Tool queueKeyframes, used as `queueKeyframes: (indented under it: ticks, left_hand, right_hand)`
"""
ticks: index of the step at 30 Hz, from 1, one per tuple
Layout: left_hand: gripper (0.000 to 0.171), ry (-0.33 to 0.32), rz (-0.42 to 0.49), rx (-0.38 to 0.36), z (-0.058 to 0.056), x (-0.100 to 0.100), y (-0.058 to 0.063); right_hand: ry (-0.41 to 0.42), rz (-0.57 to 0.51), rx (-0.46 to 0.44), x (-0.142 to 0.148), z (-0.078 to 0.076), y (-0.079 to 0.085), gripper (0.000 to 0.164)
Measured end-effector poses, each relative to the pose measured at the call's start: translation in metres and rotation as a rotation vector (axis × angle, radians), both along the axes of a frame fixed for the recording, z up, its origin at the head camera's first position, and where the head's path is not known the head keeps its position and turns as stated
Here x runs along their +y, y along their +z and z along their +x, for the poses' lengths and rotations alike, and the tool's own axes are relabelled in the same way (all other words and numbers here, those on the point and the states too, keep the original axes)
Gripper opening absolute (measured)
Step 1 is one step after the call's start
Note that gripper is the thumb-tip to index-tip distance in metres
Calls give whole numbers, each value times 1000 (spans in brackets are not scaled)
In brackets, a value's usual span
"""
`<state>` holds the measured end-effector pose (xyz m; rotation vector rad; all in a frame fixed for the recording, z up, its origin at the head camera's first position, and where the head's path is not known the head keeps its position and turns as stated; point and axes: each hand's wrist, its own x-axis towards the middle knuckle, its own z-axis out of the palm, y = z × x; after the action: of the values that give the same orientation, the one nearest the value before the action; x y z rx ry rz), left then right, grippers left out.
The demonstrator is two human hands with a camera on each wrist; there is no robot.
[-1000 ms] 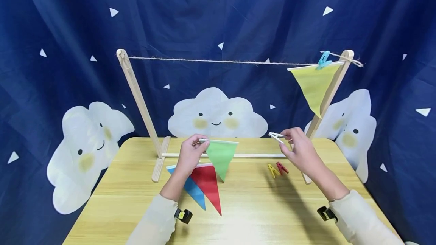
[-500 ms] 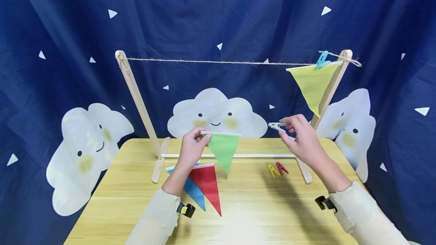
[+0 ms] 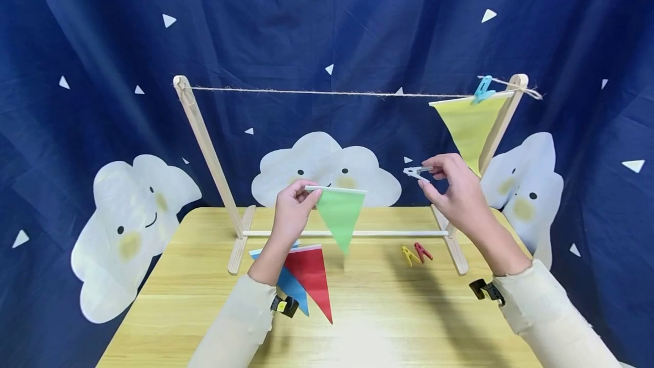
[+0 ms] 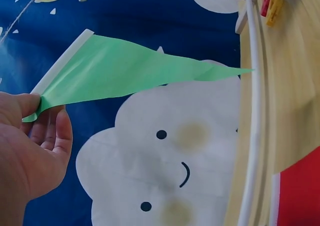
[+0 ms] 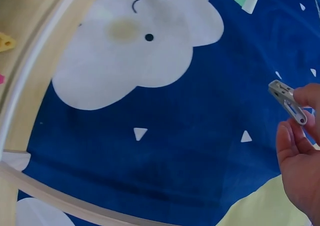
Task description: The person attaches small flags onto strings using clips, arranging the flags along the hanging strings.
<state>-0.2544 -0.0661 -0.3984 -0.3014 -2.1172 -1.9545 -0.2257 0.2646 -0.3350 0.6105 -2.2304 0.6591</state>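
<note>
The left hand (image 3: pixel 293 209) pinches a light green, three-cornered flag (image 3: pixel 339 212) by one end of its white top edge, point down. The right hand (image 3: pixel 457 192) holds a white clothespin (image 3: pixel 416 172). Above them, a thin brown string (image 3: pixel 306 92) runs between two light wooden posts (image 3: pixel 210 155), and a light blue clothespin (image 3: pixel 482 90) holds a yellow, three-cornered flag (image 3: pixel 470 121) near the right post. On the pale wooden table (image 3: pixel 378 300), a red, three-cornered flag (image 3: pixel 313 277) partly covers a blue, three-cornered flag (image 3: pixel 293 289), and a yellow clothespin (image 3: pixel 410 255) lies beside a red clothespin (image 3: pixel 422 252).

A green triangular flag (image 3: pixel 339 214) with a white top edge hangs point down, pinched at its upper left corner. A white clothespin (image 3: pixel 411 172) is held apart to its right, narrow end pointing left.
</note>
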Motion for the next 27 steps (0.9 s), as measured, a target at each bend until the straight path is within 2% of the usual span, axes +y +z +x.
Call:
queueKeyframes:
  ticks: [12, 27]
  left_hand:
    - [15, -1, 21, 62, -7, 16, 18]
    - [14, -11, 42, 94, -20, 29, 41]
  right_hand:
    - [38, -2, 30, -5, -4, 30, 40]
    - [37, 12, 83, -12, -8, 74, 39]
